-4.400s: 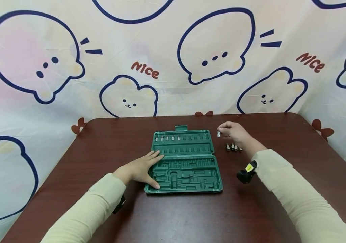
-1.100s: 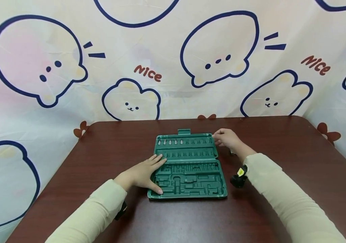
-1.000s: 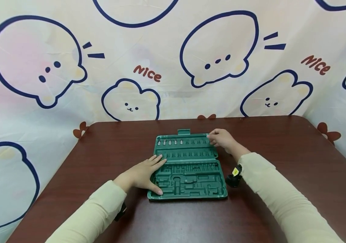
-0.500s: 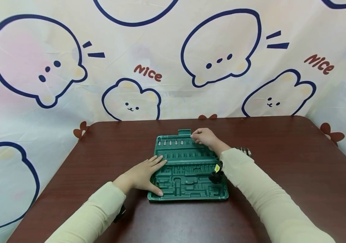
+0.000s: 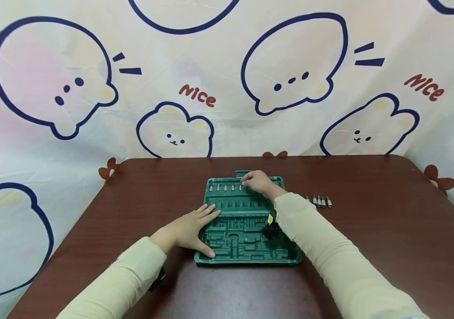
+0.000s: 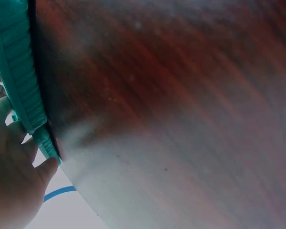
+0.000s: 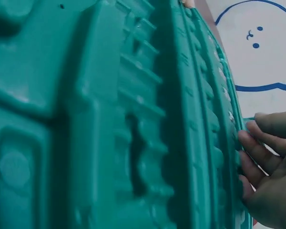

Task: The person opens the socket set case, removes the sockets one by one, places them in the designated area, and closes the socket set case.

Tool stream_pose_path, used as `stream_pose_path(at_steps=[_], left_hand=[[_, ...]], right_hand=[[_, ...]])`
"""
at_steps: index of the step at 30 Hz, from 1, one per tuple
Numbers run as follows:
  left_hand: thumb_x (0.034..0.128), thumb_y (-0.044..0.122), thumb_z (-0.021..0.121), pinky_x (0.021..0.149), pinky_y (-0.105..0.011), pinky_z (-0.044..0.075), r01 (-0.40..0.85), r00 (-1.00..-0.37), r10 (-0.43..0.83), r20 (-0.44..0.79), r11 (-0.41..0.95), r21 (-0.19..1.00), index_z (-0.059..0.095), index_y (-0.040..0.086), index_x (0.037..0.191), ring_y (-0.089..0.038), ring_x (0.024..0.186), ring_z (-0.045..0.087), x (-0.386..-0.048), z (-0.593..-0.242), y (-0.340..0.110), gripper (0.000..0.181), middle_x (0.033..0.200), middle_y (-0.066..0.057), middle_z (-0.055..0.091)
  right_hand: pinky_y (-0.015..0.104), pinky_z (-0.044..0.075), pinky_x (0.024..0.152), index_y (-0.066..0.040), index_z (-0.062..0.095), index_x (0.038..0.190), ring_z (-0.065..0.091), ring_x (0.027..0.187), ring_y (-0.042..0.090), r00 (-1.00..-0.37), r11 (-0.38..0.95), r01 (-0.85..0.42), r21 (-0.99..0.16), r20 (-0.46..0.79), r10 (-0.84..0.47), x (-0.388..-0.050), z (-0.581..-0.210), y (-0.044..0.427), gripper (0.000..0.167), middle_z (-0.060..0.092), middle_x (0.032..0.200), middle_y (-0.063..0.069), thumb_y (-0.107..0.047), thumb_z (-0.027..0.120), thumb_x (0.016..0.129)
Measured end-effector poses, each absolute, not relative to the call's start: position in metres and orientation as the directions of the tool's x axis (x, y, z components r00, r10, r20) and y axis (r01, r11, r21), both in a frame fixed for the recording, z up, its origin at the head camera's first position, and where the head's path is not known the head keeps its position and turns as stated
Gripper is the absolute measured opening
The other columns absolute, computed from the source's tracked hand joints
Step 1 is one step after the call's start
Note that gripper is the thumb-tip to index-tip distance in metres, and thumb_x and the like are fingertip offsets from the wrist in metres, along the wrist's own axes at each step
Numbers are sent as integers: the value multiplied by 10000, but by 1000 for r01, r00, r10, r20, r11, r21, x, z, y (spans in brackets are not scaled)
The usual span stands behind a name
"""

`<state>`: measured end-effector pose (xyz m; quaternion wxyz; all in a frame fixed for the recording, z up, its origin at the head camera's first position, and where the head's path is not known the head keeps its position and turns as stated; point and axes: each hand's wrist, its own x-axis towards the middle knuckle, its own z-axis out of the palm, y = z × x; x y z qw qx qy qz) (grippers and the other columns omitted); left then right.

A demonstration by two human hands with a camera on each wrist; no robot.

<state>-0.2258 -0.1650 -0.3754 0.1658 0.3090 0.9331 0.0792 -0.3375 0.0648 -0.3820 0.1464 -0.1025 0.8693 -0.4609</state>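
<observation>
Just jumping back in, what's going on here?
A person is working at an open green case on a table. The left hand rests on its left edge, fingers spread. The right hand is at the top row, beside five seated bits; whether it holds another is hidden. More loose bits lie right of the case, partly behind the right sleeve.

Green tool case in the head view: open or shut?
Open. The green tool case lies unfolded on the table, molded recesses exposed in both halves, left hand on its left edge.
</observation>
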Motion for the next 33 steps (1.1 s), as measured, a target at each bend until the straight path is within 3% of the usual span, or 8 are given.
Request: stream_pose_path(at_steps=[3,6,9,10,11,13,23,33], left_hand=[[573,670,596,967,-438,217,535,-754,601,-264,796,284,148,200,1400,-208,1295,17,-225,-376,-165,1051,1440,-11,58],[566,653,616,948,-434,257,509,-759,592,-271,799,320,152,207,1399,-196,1295,1,-224,-376,-165,1052,1441,0,45],[556,650,624,922,-429,298,487,-767,578,-279,807,333,155,219,1398,-184,1295,-13,-223,-376,-165,1056,1442,10,35],[552,650,625,914,-428,308,481,-769,574,-282,810,335,155,223,1398,-180,1295,-15,-223,-376,-165,1058,1442,14,32],[551,649,627,908,-428,315,478,-771,571,-283,812,337,155,224,1398,-178,1295,-17,-223,-376,-164,1059,1442,15,31],[549,651,626,902,-427,321,474,-773,567,-286,815,333,154,226,1398,-173,1295,-18,-224,-377,-164,1060,1442,17,29],[544,656,623,908,-433,312,478,-769,571,-287,812,336,150,229,1398,-170,1294,-20,-225,-380,-164,1065,1443,14,24],[537,664,624,906,-429,318,471,-778,560,-286,820,326,140,245,1399,-155,1295,-12,-227,-380,-165,1073,1442,33,19]], right_hand=[[391,398,826,7,567,1116,447,1069,281,-932,605,-64,-794,-169,-320,-340,-385,59,264,478,1196,150,-94,484,886],[326,419,741,11,613,1035,519,838,212,-927,670,-91,-737,-182,-327,-341,-385,54,227,558,1032,157,-103,487,885],[323,414,736,5,622,1023,515,819,195,-924,709,-102,-698,-198,-328,-340,-383,50,225,564,1024,150,-119,502,879],[327,412,741,5,615,1035,512,822,198,-922,715,-99,-692,-206,-327,-341,-382,49,232,560,1031,151,-123,503,878],[352,408,791,3,588,1089,504,942,224,-924,717,-92,-691,-210,-321,-340,-382,49,262,516,1144,157,-127,508,876],[386,396,829,10,549,1136,457,1053,271,-926,699,-74,-711,-211,-313,-340,-382,49,294,485,1192,150,-119,508,875],[385,392,781,-13,522,1029,455,982,281,-963,479,87,-873,-196,-182,-340,-389,50,157,469,1111,150,-71,460,897],[419,361,863,-14,578,1060,393,1117,292,-956,513,89,-854,-219,-197,-341,-385,50,219,449,1215,138,-112,461,903]])
